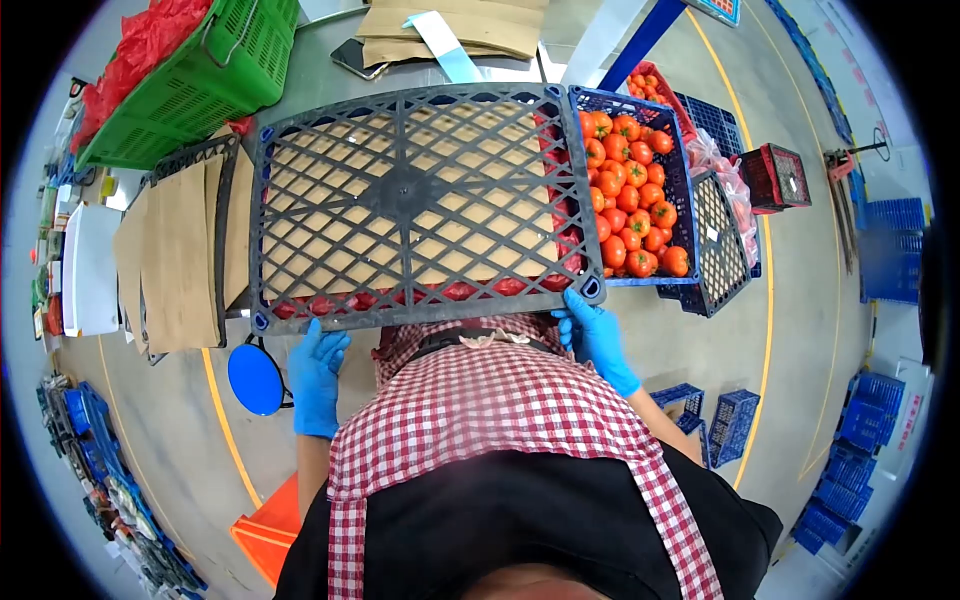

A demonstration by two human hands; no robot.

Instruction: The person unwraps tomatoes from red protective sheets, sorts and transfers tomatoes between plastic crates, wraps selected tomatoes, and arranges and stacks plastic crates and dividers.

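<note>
A black plastic lattice tray (404,190) lies in front of me. Through its gaps I see flat brown cardboard (480,235) and, along the near and right sides, red items that I cannot make out clearly. My right hand (597,340), in a blue glove, grips the tray's near right corner, thumb on top. My left hand (318,380), also gloved in blue, is at the near edge towards the left, its fingers extended up against the rim. Right beside the tray stands a blue crate (684,210) full of red tomatoes (630,195).
On the left are a green crate (235,60) with red plastic and upright cardboard sheets (180,260). A phone (358,58) and cardboard (460,25) lie behind. A blue stool (256,379) is below left. Blue crates (735,425) stand on the floor at right.
</note>
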